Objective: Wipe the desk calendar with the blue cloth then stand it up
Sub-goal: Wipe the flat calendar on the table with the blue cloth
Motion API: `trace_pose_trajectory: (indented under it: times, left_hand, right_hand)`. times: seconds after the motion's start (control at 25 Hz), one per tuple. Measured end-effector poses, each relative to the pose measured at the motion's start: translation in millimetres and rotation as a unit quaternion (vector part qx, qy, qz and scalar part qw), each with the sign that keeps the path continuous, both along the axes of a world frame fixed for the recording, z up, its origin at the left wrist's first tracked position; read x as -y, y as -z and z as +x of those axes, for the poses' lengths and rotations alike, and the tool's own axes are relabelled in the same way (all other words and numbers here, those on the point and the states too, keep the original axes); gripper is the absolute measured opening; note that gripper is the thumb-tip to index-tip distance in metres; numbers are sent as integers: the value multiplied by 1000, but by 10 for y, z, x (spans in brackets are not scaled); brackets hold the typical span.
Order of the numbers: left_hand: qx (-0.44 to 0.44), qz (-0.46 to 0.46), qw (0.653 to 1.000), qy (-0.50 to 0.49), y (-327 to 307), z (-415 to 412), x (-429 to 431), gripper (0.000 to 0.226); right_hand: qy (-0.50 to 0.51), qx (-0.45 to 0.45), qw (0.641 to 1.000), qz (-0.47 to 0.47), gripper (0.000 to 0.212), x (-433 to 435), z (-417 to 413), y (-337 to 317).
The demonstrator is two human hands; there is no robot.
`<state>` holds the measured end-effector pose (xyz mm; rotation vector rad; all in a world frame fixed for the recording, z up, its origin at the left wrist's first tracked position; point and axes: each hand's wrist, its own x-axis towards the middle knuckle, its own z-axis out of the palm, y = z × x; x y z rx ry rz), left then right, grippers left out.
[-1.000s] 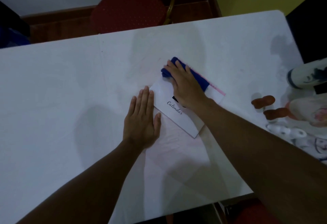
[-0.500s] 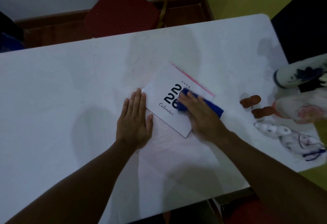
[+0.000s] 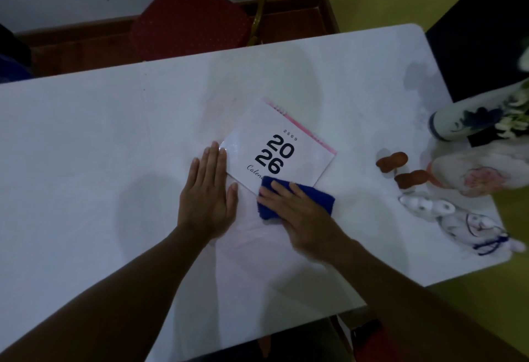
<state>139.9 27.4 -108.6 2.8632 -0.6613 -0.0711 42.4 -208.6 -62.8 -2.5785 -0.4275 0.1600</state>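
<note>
The desk calendar lies flat on the white table, white cover up with "2026" printed on it and a pink spiral edge at its far side. My left hand rests flat on the table, fingers together, fingertips touching the calendar's left corner. My right hand presses down on the folded blue cloth, which sits over the calendar's near corner and hides the end of the word "Calendar".
A red chair stands behind the table's far edge. At the right end lie two brown pieces, a blue-patterned white vase on its side, a pink-and-white object and small white figures.
My right hand has dragged the blue cloth from the calendar's far edge down across the cover to its near corner, uncovering "2026". My left hand has stayed flat at the left corner.
</note>
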Motion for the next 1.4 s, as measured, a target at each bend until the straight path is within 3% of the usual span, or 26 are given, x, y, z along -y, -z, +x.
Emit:
trace_pose_trajectory:
  times: [0.16, 0.32, 0.48, 0.6, 0.84, 1.0, 1.16, 1.28, 1.4]
  left_hand:
    - [11, -11, 1000, 4, 3, 13, -6, 75]
    - [10, -8, 1000, 2, -2, 5, -2, 75]
    - [1, 10, 1000, -4, 6, 8, 11, 74]
    - [-5, 17, 1000, -8, 7, 14, 13, 73]
    - [-14, 20, 1000, -14, -11, 5, 27, 73]
    - [-9, 20, 1000, -10, -32, -7, 29, 72]
    - [-18, 17, 1000, -3, -43, -4, 15, 73]
    - [-16, 6, 1000, -5, -43, 3, 17, 74]
    - [-12, -3, 1000, -2, -24, 10, 11, 75]
  right_hand:
    - [152, -23, 988, 20, 54, 438, 370, -38]
    - [242, -46, 969, 12, 54, 97, 481, -31]
    - [151, -53, 987, 4, 60, -429, 212, -73]
    - [102, -67, 992, 16, 59, -406, 526, -91]
    - [121, -65, 990, 22, 61, -492, 1511, -20]
    - [105, -23, 994, 27, 57, -533, 1074, 6]
    - [2, -22, 1000, 4, 59, -335, 461, 4]
    - [-79, -25, 997, 8, 58, -83, 590, -20]
    - [-21, -23, 999, 12, 58, 6, 1127, 14]
